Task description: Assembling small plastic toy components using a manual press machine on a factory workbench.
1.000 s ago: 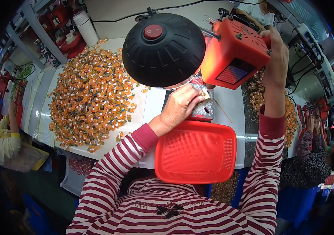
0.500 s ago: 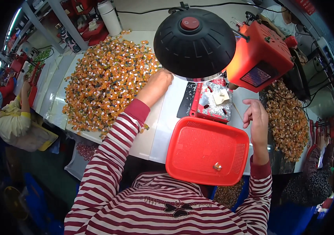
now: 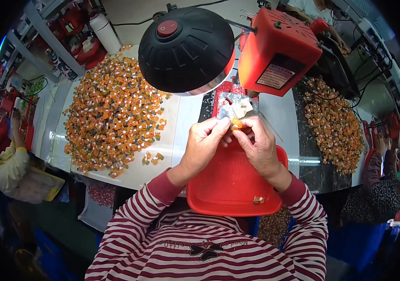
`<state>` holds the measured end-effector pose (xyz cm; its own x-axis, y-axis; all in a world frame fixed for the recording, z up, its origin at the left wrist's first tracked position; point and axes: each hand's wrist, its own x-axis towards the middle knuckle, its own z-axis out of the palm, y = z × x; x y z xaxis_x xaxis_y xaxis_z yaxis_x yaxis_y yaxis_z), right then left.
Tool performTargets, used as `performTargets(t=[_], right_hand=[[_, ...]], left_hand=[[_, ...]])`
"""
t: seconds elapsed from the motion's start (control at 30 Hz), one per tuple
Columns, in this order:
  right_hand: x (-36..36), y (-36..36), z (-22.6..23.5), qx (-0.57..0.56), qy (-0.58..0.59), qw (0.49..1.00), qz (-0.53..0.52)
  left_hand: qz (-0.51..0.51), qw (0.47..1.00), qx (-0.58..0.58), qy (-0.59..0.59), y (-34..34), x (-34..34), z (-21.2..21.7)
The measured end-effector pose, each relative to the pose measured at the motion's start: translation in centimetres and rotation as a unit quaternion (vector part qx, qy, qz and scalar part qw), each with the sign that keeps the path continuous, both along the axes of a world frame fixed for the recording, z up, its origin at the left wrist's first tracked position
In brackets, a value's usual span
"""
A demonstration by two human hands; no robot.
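Both my hands meet over the far end of a red plastic basket (image 3: 237, 208). A small shiny orange-yellow piece (image 3: 236, 123) sits between their fingertips. My left hand (image 3: 202, 145) pinches it from the left, thumb against the fingers. From the right, my right hand (image 3: 261, 152) grips it the same way. Right behind the fingers is a red-and-grey work block (image 3: 242, 99) with a pale cream pad (image 3: 240, 109) and white crumbs on it. Inside the basket, near its front right corner, lies a small orange-and-white piece (image 3: 258, 200).
A big heap of small orange, green and white pieces (image 3: 111, 107) covers the left tabletop. Another heap (image 3: 333, 126) lies at right. A black lamp (image 3: 186, 49) and a red machine box (image 3: 279, 51) overhang the work block. Co-workers sit left and right.
My left hand has come from the heap's edge to the middle, and my right hand has moved inward to meet it. An orange piece now shows between them. The view has shifted.
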<state>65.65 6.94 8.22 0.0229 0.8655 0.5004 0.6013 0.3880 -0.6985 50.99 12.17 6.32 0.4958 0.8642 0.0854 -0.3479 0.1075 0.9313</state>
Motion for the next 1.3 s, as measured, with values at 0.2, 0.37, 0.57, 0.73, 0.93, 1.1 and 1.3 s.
performTargets(t=[0.2, 0.37, 0.57, 0.73, 0.93, 1.1, 1.3], right_hand=[[0.5, 0.2, 0.0, -0.115, 0.055, 0.991, 0.05], [1.7, 0.6, -0.4, -0.159, 0.081, 0.984, 0.025], [6.7, 4.4, 7.3, 0.071, 0.26, 0.955, -0.122], [10.0, 9.0, 15.1, 0.108, 0.178, 0.97, -0.123], [8.6, 7.6, 13.3, 0.05, 0.083, 0.985, -0.141], [5.8, 5.1, 8.6, 0.151, 0.1, 0.973, -0.142], [4.9, 5.1, 6.5, 0.159, 0.106, 0.972, -0.138]], left_hand=[[0.034, 0.953, 0.275, 0.123, 2.0, -0.7, 1.2], [0.007, 0.907, 0.381, 0.18, 4.1, -0.8, 0.3], [0.113, 0.848, 0.489, 0.17, 6.4, 2.3, -1.1], [0.128, 0.788, 0.576, 0.175, 7.3, 4.1, -0.9], [0.148, 0.776, 0.59, 0.163, 7.3, 3.9, -1.9], [0.143, 0.764, 0.608, 0.164, 7.8, 3.9, -1.8], [0.148, 0.762, 0.607, 0.169, 8.3, 3.5, -1.7]])
